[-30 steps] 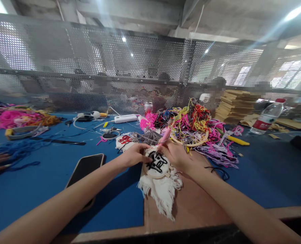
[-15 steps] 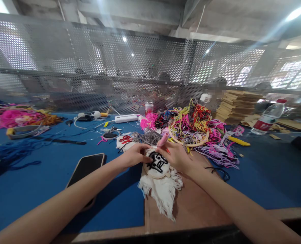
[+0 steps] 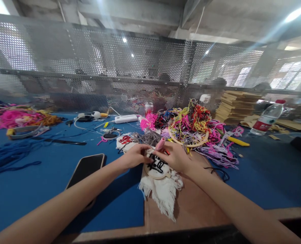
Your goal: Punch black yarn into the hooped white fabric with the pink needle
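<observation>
A small round embroidery hoop (image 3: pixel 157 168) with white frayed cloth and a black stitched figure rests on a brown board (image 3: pixel 191 203). My left hand (image 3: pixel 133 155) grips the hoop's left rim with curled fingers. My right hand (image 3: pixel 173 156) is closed round a pink punch needle tool (image 3: pixel 160 143), its tip down on the cloth near the hoop's top. White fringe (image 3: pixel 163 193) hangs out below the hoop.
A dark phone (image 3: pixel 85 167) lies on the blue table to the left. A tangle of coloured yarn (image 3: pixel 193 127) with a larger hoop sits behind the hands. A water bottle (image 3: pixel 267 118), stacked cardboard (image 3: pixel 233 105), a power strip (image 3: pixel 126 118) and a perforated metal screen (image 3: pixel 89 67) stand farther back.
My right hand has shifted left across the hoop and the pink tool has tipped lower. The left hand has stayed on the rim. Fingers at the far left edge have gone.
</observation>
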`<state>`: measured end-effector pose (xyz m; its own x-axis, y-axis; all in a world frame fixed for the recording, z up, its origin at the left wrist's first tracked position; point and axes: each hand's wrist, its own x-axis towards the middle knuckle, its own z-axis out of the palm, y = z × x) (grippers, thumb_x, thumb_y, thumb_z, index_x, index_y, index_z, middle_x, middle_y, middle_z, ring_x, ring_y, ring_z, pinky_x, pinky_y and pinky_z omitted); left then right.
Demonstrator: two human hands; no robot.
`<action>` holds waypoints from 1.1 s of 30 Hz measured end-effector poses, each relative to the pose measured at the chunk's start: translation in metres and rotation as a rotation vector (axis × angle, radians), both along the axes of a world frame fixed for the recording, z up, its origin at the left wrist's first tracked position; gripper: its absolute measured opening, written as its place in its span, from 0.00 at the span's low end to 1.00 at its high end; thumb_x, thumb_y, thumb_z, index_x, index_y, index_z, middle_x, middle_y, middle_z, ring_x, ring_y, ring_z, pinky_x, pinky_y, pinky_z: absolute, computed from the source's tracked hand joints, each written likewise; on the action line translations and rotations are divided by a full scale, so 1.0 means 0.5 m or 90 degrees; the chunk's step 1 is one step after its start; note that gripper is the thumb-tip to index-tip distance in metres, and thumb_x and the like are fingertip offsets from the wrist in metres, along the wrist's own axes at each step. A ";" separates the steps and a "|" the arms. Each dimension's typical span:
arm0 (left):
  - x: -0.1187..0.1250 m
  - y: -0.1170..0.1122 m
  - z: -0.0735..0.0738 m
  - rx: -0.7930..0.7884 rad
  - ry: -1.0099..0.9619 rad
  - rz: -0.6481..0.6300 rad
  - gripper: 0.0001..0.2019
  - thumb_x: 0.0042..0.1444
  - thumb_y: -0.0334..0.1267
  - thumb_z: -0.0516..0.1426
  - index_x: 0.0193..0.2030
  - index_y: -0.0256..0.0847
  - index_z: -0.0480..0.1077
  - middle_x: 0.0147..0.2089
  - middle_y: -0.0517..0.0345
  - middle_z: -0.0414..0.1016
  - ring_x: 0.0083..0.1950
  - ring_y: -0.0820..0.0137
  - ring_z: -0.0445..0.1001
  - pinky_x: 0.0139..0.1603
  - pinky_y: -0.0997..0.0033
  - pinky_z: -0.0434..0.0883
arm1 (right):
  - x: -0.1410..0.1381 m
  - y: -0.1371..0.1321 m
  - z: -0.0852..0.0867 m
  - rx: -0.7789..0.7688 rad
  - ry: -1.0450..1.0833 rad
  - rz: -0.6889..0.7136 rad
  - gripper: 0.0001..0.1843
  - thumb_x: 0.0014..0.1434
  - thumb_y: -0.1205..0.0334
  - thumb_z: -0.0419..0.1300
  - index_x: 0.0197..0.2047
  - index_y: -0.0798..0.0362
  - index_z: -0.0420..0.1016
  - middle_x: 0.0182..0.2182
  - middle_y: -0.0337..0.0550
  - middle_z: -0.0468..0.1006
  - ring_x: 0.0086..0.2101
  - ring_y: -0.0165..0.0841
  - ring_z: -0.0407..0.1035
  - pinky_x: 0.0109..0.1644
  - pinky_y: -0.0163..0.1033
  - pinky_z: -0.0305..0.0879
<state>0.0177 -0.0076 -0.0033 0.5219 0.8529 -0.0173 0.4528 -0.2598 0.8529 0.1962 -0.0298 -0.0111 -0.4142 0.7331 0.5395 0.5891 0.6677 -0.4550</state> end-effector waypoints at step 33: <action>-0.004 0.015 -0.015 -0.028 -0.003 0.012 0.20 0.37 0.37 0.62 0.41 0.35 0.71 0.21 0.65 0.65 0.24 0.75 0.59 0.24 0.77 0.54 | 0.009 -0.001 0.005 0.017 -0.043 -0.063 0.12 0.62 0.60 0.41 0.38 0.53 0.63 0.32 0.47 0.75 0.34 0.36 0.69 0.39 0.38 0.61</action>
